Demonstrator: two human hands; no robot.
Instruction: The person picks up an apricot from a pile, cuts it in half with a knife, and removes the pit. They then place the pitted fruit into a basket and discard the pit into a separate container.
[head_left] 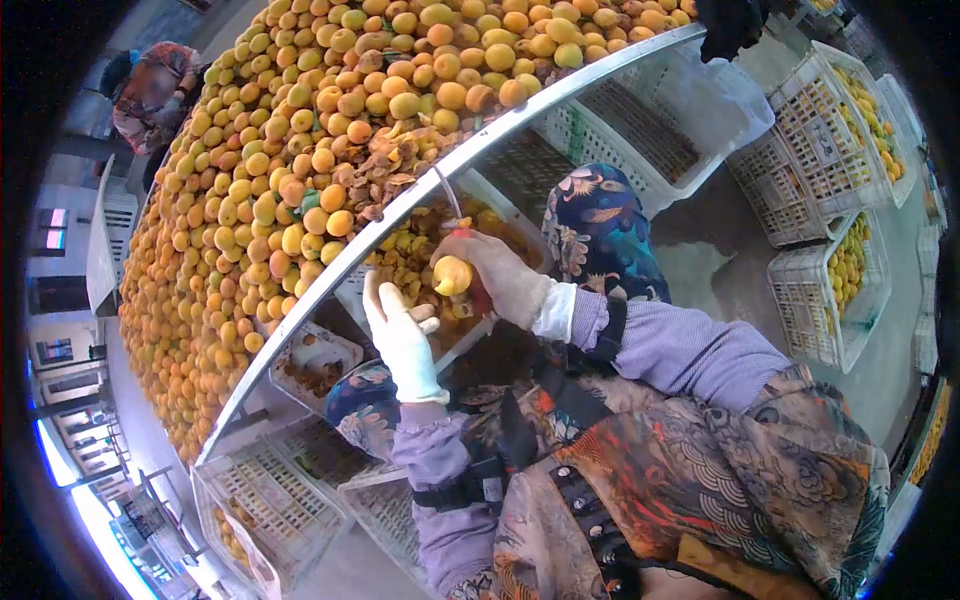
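My right hand (pixel 500 278), in a pale glove, is closed round a red-handled knife (pixel 463 232); its thin blade points up towards the table rim. A yellow apricot (pixel 453 276) shows at the front of the same hand. My left hand (pixel 402 335), in a white glove, is to the left of the apricot, fingers partly spread and nothing visible in them. Below both hands, a crate holds cut apricot pieces (pixel 405 255). Whole apricots (pixel 300 120) are heaped on the large metal-rimmed table in front of me.
The table's metal rim (pixel 330 275) curves between me and the heap. Brown scraps (pixel 385 165) lie near that edge. White crates of apricots (pixel 822 145) are stacked at right, another crate (pixel 275 500) stands lower left. A person (pixel 155 95) is at the far left.
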